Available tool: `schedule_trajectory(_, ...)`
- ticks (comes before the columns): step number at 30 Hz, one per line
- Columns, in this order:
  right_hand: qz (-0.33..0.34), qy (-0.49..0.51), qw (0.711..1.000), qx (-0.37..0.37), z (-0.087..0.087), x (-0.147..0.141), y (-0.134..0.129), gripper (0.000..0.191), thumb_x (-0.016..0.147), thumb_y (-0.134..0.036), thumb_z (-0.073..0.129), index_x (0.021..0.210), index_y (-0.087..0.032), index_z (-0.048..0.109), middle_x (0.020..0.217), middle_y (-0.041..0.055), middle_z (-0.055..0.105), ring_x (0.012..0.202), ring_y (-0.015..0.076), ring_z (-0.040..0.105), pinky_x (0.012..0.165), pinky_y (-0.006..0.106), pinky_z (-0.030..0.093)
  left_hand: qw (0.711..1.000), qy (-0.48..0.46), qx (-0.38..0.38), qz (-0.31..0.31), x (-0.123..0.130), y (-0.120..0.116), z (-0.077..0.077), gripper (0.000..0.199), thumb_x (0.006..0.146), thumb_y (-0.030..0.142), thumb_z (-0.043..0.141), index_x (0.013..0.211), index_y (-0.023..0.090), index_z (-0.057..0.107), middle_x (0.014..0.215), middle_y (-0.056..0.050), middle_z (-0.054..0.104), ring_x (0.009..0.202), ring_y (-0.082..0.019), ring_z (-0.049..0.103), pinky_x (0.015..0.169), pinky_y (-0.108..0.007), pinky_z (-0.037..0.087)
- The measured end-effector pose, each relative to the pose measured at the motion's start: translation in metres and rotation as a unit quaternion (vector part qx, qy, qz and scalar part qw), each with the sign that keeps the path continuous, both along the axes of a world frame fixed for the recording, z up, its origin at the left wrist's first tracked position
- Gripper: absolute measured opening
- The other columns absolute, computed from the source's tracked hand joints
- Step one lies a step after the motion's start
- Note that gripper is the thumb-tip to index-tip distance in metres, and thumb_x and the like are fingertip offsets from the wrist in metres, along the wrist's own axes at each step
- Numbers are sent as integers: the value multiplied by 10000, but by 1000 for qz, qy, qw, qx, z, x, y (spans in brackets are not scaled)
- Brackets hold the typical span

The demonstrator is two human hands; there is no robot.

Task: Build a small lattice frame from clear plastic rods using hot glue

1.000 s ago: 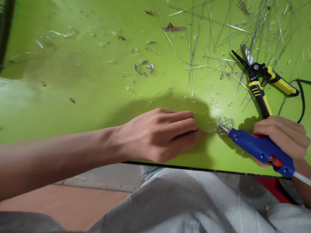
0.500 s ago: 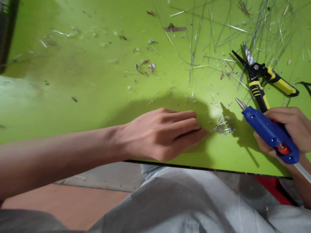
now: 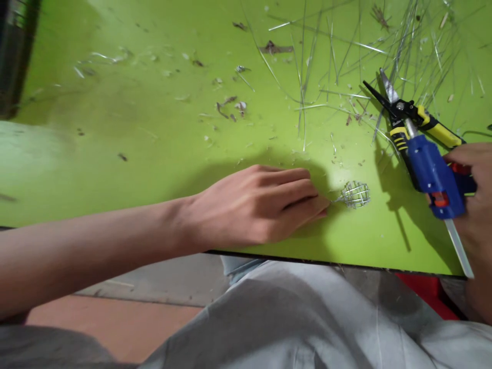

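Observation:
Low over the front of the green table, my left hand (image 3: 261, 205) is closed, its fingertips pinching the thin twisted end of a small round wire cage (image 3: 355, 195). The cage is silvery, with crossing wires, and points to the right. At the right side my right hand (image 3: 474, 179) grips a blue hot glue gun (image 3: 436, 177) with a red part near its rear. A pale glue stick (image 3: 459, 248) sticks out of its back end. The gun's metal nozzle points up and away, overlapping the yellow and black snips (image 3: 402, 107) lying with their blades apart.
Loose straight wires (image 3: 330, 46) spread over the table's far right. Brown scraps (image 3: 274, 48) and bits of debris dot the green tabletop (image 3: 154, 133). A dark object (image 3: 17, 56) stands at the far left corner. The table's front edge runs close to my lap.
My right hand has swung the glue gun up and away from the wire cage, and its nozzle has turned toward the snips. My left hand keeps its pinch almost in place.

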State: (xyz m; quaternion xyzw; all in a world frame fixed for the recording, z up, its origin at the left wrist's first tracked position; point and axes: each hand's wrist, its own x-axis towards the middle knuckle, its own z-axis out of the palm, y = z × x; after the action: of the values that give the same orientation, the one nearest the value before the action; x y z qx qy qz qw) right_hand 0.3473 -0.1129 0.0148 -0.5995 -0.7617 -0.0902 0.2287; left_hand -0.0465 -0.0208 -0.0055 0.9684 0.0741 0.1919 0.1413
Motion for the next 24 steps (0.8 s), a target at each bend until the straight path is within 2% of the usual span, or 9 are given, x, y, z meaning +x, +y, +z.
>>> schedule_trajectory(1,-5,-70,998,-3,7,14,4,109,1035,-340,778,1078,-261,840,1081,121,885,1016,324,803,866,508,554,1000,12,2,5,1,-1,-1,123,1142,250,652,1092,235,764,933,-64,794,829,-196,769,687,-319,625)
schedule_trajectory(2,12,-118,993,-27,14,27,7,178,1036,-342,767,1170,-252,842,1109,128,889,1031,337,805,876,524,559,1000,20,0,9,2,-1,-3,134,1142,262,650,1078,232,765,948,-73,798,847,-197,770,700,-317,625)
schedule_trajectory(4,63,-148,980,-116,32,43,8,440,1070,-505,746,1418,-239,791,1196,140,890,1077,338,821,906,530,606,999,18,0,27,6,-2,-5,165,1142,259,647,1027,224,761,932,-76,796,825,-187,754,682,-306,596)
schedule_trajectory(6,81,-140,976,-147,49,36,3,568,1071,-611,751,1536,-283,745,1432,154,849,1243,350,815,1027,546,625,999,-12,14,40,11,-1,-6,212,1147,227,630,973,209,750,878,-58,787,746,-163,714,635,-294,547)
schedule_trajectory(8,77,-89,987,-109,57,3,-3,635,1034,-523,838,1598,-263,704,1558,171,787,1384,353,780,1176,522,620,997,-58,28,41,16,-1,-6,229,1141,187,619,952,188,748,831,-38,776,686,-142,674,610,-282,516)
schedule_trajectory(11,168,-57,971,-162,47,-61,-3,584,1069,-442,781,1597,-221,664,1521,164,787,1408,388,748,1215,599,612,994,-93,24,43,20,1,-6,231,1131,165,597,966,181,758,812,-8,773,687,-123,676,643,-244,531)
schedule_trajectory(14,191,-27,957,-219,24,-95,9,454,1023,-299,793,1467,-219,738,1497,170,767,1418,401,716,1191,621,620,992,-109,18,57,23,3,-10,225,1119,147,598,995,182,783,839,-1,799,722,-119,716,694,-231,569)
schedule_trajectory(18,203,49,957,-202,6,-89,19,307,974,-212,788,1280,-212,802,1251,130,811,1212,319,771,1087,500,666,987,-153,26,44,27,3,-13,188,1075,131,653,957,157,797,815,-18,805,685,-127,708,643,-240,564)
schedule_trajectory(24,218,104,959,-147,6,-87,15,328,934,-242,803,1261,-228,804,1157,101,821,1042,265,800,933,410,696,978,-188,43,74,29,5,-16,148,1063,162,672,966,188,781,821,10,827,683,-100,719,643,-204,553)
